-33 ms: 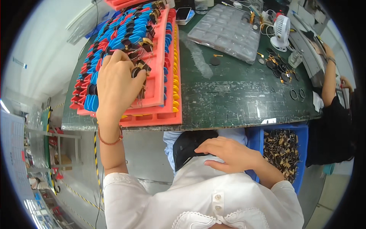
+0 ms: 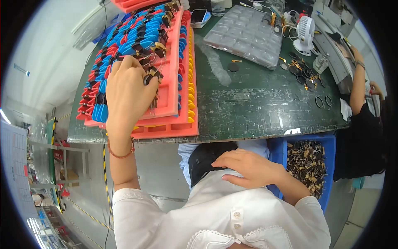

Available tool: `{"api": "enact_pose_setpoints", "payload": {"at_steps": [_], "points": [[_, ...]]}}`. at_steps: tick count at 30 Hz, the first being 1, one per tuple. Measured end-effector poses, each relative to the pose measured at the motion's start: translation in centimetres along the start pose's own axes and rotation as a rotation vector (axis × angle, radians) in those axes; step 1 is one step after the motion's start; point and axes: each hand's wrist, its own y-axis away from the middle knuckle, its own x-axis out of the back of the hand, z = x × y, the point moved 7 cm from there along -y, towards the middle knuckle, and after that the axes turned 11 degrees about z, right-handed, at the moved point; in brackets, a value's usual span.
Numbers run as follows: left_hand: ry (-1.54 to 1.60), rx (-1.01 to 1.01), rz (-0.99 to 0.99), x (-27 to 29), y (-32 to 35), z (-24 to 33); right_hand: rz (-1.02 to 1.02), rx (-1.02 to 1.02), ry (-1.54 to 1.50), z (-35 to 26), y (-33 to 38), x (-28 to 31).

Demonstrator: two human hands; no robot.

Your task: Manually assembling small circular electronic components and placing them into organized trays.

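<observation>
My left hand (image 2: 127, 93) is bent over the right part of a red tray (image 2: 168, 97) at the left of the table. Its fingers and thumb are curled around a small black binder clip (image 2: 148, 79) with wire handles; the fingertips are mostly hidden. Further gold-and-black binder clips (image 2: 158, 49) stand beside and beyond the fingers. Rows of blue clamps (image 2: 147, 33) and red clamps (image 2: 85, 103), with black round parts among them, fill the tray's left side. In my lap, over a black item (image 2: 205, 159), my right hand (image 2: 251, 166) lies open and holds nothing.
A lower tray with yellow clamps (image 2: 191, 91) sits underneath. On the green table (image 2: 240, 108) are a clear compartment tray (image 2: 246, 37), black discs (image 2: 304, 74) and a white fan (image 2: 305, 35). Below its edge, a blue bin (image 2: 329, 166) holds binder clips. A person's arm (image 2: 357, 85) reaches at right.
</observation>
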Motion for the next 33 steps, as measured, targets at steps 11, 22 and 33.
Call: {"api": "enact_pose_setpoints", "payload": {"at_steps": [11, 22, 33], "points": [[0.024, 0.016, 0.083, -0.9, 0.8, 1.0, -0.136, -0.084, 0.234, 1.1, 3.1, 1.9], [0.149, 0.01, 0.146, 0.3, 2.8, 2.7, 0.155, -0.372, 0.372, 3.0, 9.6, 10.3], [0.147, -0.069, 0.064, -0.2, 1.4, 2.6, 0.716, -0.588, 0.764, 9.4, 13.5, 22.1]]}}
